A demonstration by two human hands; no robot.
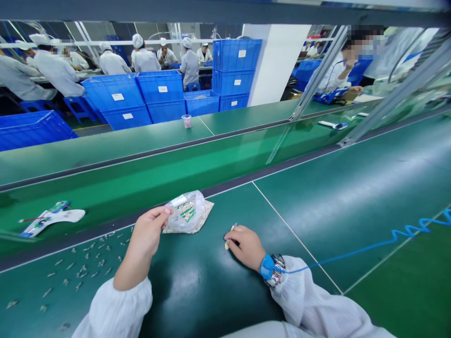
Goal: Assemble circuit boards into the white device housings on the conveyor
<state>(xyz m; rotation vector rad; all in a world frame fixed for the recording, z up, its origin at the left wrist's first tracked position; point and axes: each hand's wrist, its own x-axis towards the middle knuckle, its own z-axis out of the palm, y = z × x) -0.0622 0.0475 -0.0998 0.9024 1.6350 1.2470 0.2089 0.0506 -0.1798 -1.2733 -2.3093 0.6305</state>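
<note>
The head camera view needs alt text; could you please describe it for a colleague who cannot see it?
At a green workbench, a person's left hand pinches a clear plastic bag of small parts, while the right hand, with a blue wrist strap, holds a small pale piece. Small grey parts lie scattered nearby.

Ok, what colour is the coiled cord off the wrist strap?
Bright blue, same as the wrist strap; the coiled cord shows best in the head view.

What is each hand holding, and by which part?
Left hand: a clear plastic bag, pinched at its edge. Right hand: a small pale part, by its lower end.
</note>
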